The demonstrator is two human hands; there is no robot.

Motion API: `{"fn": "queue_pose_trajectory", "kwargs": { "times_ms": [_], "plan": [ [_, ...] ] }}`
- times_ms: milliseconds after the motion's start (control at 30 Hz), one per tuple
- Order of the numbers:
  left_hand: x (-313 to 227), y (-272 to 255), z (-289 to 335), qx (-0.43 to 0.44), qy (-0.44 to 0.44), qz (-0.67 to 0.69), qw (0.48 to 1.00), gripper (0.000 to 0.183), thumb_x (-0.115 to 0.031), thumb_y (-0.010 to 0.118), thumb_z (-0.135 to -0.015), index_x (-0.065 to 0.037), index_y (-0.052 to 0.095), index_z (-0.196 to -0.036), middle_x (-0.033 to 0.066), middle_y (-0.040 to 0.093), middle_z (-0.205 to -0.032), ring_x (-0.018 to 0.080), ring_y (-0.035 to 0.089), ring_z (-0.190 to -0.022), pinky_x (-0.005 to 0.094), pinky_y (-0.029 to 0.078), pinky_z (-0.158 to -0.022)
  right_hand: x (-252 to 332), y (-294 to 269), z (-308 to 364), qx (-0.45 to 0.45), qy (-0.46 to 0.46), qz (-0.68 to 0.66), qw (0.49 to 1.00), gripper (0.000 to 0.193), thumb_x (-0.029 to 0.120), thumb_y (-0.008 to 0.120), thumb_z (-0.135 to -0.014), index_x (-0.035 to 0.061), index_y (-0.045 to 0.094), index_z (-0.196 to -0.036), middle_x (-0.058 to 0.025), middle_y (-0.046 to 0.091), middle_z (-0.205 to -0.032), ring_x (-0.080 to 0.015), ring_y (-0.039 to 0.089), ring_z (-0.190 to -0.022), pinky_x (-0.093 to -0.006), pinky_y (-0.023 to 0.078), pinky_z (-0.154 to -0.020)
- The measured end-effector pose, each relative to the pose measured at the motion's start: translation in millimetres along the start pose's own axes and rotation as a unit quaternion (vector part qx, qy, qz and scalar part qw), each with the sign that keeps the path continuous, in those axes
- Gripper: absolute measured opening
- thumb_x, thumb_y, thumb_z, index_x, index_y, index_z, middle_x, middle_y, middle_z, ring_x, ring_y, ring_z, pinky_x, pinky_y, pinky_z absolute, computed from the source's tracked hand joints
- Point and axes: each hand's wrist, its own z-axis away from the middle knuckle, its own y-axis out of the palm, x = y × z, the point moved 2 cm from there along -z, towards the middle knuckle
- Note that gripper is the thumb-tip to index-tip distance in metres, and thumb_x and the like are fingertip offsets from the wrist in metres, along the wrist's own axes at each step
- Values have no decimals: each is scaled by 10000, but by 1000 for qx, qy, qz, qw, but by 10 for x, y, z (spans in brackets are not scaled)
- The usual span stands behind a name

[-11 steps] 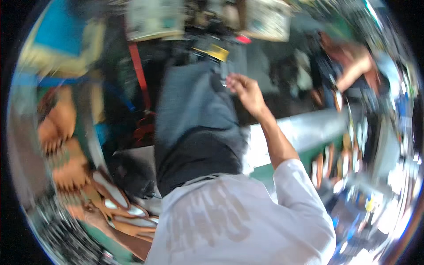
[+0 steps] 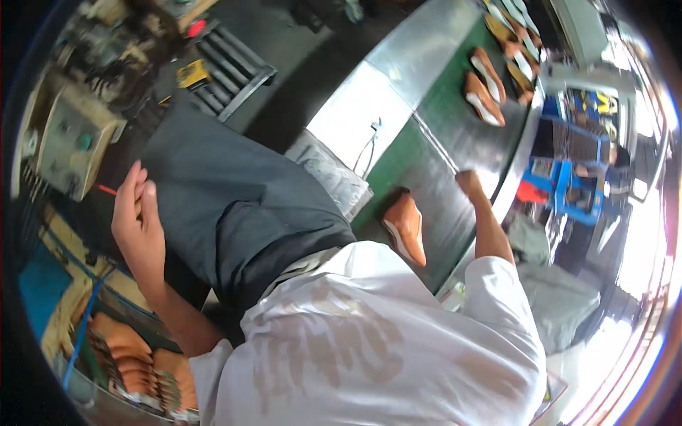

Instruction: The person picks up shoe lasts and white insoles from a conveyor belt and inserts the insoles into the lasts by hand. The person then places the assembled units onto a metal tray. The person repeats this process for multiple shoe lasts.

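Guide the right hand (image 2: 469, 184) clear of the shoe (image 2: 406, 226); cannot tell its grip. Park the left hand (image 2: 138, 226), empty, fingers loosely open, aside.

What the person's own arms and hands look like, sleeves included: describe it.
The left hand and right hand are bare, with no glove or watch showing. Both forearms are uncovered below the short white sleeves of a white shirt, which has a faded brownish print across its front.
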Motion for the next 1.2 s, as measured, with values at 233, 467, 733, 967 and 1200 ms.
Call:
{"fn": "queue_pose_trajectory", "kwargs": {
  "times_ms": [233, 467, 733, 967, 1200],
  "plan": [
    [-392, 581, -141, 177, 116, -34, 977, 352, -89, 629, -1094, -65, 671, -1443, 163, 734, -1310, 242, 731, -1142, 369, 595, -942, 933, 2619, 2714, 125, 170, -372, 904, 1231, 402, 931, -759, 8, 232, -1693, -285, 495, -1607, -415, 515, -1470, -489, 409, -1245],
    [-658, 915, -30, 228, 172, -3, 958, 296, -55, 662, -1055, 5, 704, -1342, 171, 747, -1205, 253, 742, -1012, 355, 591, -883, 1689, 1929, 2194, -35, 169, -335, 926, 1103, 416, 931, -751, 15, 367, -1609, -269, 644, -1410, -421, 645, -1309, -490, 544, -1081],
    [-1094, 1561, 46, 298, 165, 176, 924, 314, -17, 680, -1018, 11, 701, -1330, 185, 760, -1138, 262, 757, -954, 343, 594, -825, 2502, 385, 1553, -41, 188, -623, 758, 743, 483, 842, -868, -101, 645, -1283, -219, 755, -1094, -268, 754, -958, -404, 597, -828],
    [-1375, 1722, -430, 240, 187, 280, 910, 623, -143, 744, -1028, -65, 501, -1596, 151, 533, -1522, 229, 639, -1255, 349, 612, -955, 3947, -1305, 1072, -90, -108, -559, 817, 767, 460, 863, -856, -123, 615, -1288, -170, 748, -930, -223, 744, -786, -361, 609, -633],
    [-492, 643, -476, -184, 194, 71, 961, 242, -126, 645, -1067, 30, 733, -1230, 220, 764, -1104, 355, 767, -991, 407, 595, -837, 5603, -1661, 1072, 84, -302, -490, 813, 743, 413, 881, -844, -72, 593, -1328, -185, 741, -1092, -244, 742, -935, -389, 631, -808]
  ]
}}
